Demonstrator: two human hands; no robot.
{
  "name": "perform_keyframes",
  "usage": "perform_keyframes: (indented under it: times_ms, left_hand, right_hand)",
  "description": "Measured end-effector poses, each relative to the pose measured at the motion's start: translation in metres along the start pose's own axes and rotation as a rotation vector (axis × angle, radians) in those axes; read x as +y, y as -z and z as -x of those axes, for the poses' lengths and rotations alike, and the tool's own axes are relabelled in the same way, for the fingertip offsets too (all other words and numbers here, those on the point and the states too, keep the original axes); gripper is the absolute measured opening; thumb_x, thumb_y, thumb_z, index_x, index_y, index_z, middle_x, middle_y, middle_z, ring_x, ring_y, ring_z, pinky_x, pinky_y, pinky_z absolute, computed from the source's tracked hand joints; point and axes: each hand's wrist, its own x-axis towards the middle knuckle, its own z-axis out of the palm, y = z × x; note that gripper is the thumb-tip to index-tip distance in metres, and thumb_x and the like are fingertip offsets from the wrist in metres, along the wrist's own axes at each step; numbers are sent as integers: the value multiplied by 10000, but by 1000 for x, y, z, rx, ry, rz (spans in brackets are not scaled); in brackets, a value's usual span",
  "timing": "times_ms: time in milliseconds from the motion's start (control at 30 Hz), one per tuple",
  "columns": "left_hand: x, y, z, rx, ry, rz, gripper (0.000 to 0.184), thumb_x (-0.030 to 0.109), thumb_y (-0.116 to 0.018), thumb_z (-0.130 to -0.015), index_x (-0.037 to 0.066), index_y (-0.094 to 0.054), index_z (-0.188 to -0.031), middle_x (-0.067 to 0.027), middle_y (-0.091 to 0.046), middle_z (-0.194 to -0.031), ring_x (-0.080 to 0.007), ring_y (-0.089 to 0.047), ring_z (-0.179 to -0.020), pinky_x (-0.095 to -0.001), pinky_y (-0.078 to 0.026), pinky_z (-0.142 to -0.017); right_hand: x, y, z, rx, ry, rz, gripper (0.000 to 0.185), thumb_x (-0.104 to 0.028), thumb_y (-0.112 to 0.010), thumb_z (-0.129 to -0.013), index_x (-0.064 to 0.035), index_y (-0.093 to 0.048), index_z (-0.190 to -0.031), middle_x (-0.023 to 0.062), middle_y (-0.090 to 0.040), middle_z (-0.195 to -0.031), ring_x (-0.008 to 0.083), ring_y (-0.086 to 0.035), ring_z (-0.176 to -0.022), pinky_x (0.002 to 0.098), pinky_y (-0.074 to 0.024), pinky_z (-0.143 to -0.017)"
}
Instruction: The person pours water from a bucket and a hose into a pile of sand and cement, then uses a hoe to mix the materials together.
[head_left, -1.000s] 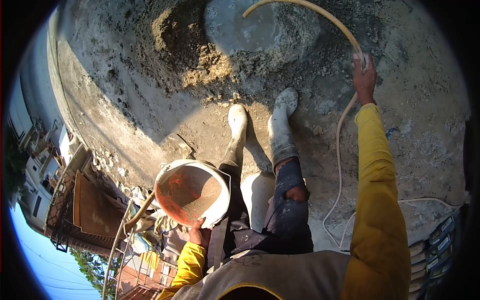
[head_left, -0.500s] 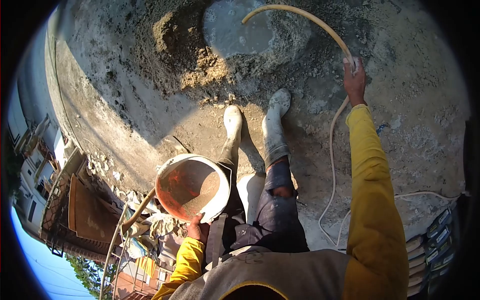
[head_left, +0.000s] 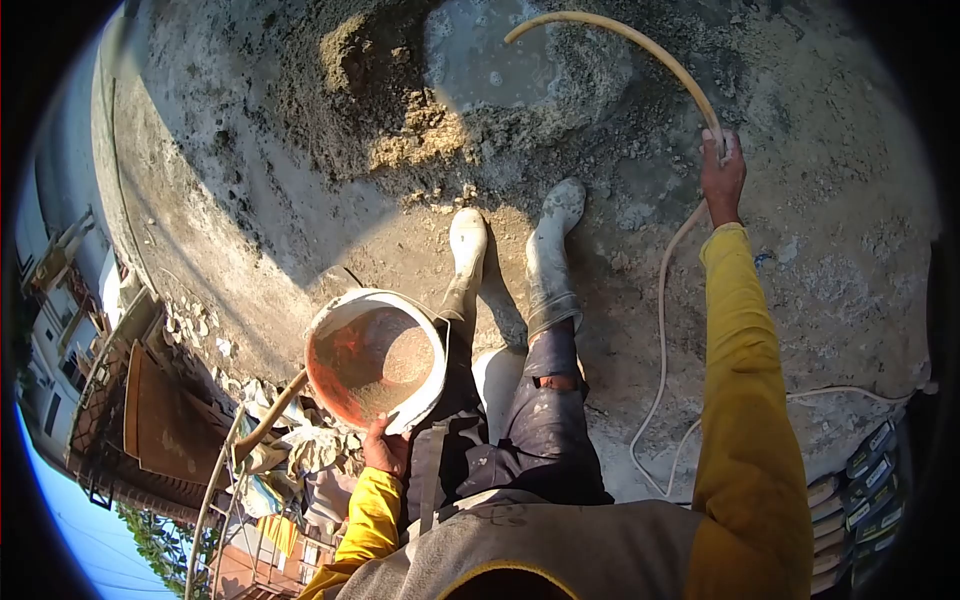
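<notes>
In my right hand [head_left: 722, 180], stretched out ahead, is a pale yellow hose [head_left: 655, 52]. The hose arcs forward, and its free end hangs over a grey puddle [head_left: 490, 60] ringed by wet sandy mix [head_left: 400, 120]. My left hand [head_left: 385, 448] grips the near rim of a bucket [head_left: 435, 385], thumb over the edge. The bucket is white outside and orange-red inside, tilted at my left leg, with some sandy material in it. Whether water leaves the hose I cannot make out.
My white rubber boots [head_left: 467, 245] stand on dusty ground. The hose trails back past my right arm. Stacked bags [head_left: 870, 490] lie at the lower right. At left are a wooden pole [head_left: 272, 415], crumpled sacks [head_left: 310, 450] and a rusty metal sheet [head_left: 170, 410].
My right hand has shifted slightly right and nearer to me, taking the hose end with it. The bucket has moved a little left and tilts somewhat differently, still in my left hand.
</notes>
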Motion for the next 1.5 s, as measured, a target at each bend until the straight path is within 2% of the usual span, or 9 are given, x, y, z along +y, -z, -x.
perform_keyframes:
  times_ms: [33,67,233,367,467,567,800,1167,1500]
  left_hand:
    - [3,-3,-2,51,-17,51,397,117,-641,-788,40,-518,-1158,-107,-632,-1061,-251,-633,-905,-352,-546,-715]
    - [7,7,-13,13,5,48,402,103,-618,-799,33,-508,-1179,-108,-622,-1098,-256,-615,-981,-393,-530,-828]
    - [13,4,-72,14,-34,113,239,87,-594,-827,19,-549,-1052,-106,-657,-954,-247,-657,-835,-346,-570,-716]
    - [11,18,-154,-27,33,51,268,75,-568,-834,-28,-499,-1071,-152,-646,-964,-277,-657,-841,-396,-567,-750]
    - [-3,7,-219,48,-61,55,263,70,-569,-824,-23,-497,-1059,-161,-627,-938,-290,-652,-784,-413,-572,-659]
    - [2,3,-268,124,-89,-121,328,-2,-559,-801,-19,-459,-1113,-198,-585,-987,-336,-641,-778,-474,-568,-603]
    - [21,0,-289,-25,-457,-668,226,-16,-593,-768,-35,-577,-992,-146,-633,-815,-246,-653,-652,-341,-552,-556]
    - [-2,-7,-296,-24,-24,-200,373,-3,-532,-800,-33,-448,-1162,-197,-601,-992,-333,-654,-802,-435,-583,-650]
    - [-56,-25,-381,-107,71,279,257,178,-514,-923,-72,-532,-979,-213,-623,-975,-299,-644,-867,-394,-578,-764]
  right_hand:
    - [1,1,1,12,11,-2,382,-355,-568,-907,-8,-548,-1066,162,-609,-930,272,-598,-844,358,-455,-768]
    - [1,1,2,24,22,-5,383,-354,-569,-907,-8,-548,-1069,159,-609,-935,268,-597,-847,357,-456,-770]
    - [8,0,2,36,75,21,370,-340,-575,-907,-11,-551,-1074,140,-605,-907,247,-593,-829,344,-463,-753]
    - [-7,-2,4,14,30,24,339,-308,-588,-907,-7,-558,-1060,106,-602,-884,178,-591,-794,307,-473,-721]
    - [-6,-4,2,9,41,66,331,-296,-598,-903,0,-557,-1047,81,-596,-872,144,-586,-775,288,-479,-703]
    - [-8,-5,3,3,71,108,335,-297,-593,-906,8,-554,-1039,69,-588,-853,146,-585,-764,291,-478,-700]
    - [-15,1,11,-5,115,189,307,-295,-568,-921,-8,-560,-1029,53,-577,-835,134,-557,-786,280,-454,-733]
    - [-19,1,19,35,113,171,282,-309,-554,-923,-27,-564,-936,37,-588,-804,134,-532,-758,283,-420,-715]
    - [-23,-3,23,41,74,162,269,-306,-551,-922,-37,-556,-923,28,-585,-802,124,-522,-748,278,-417,-713]
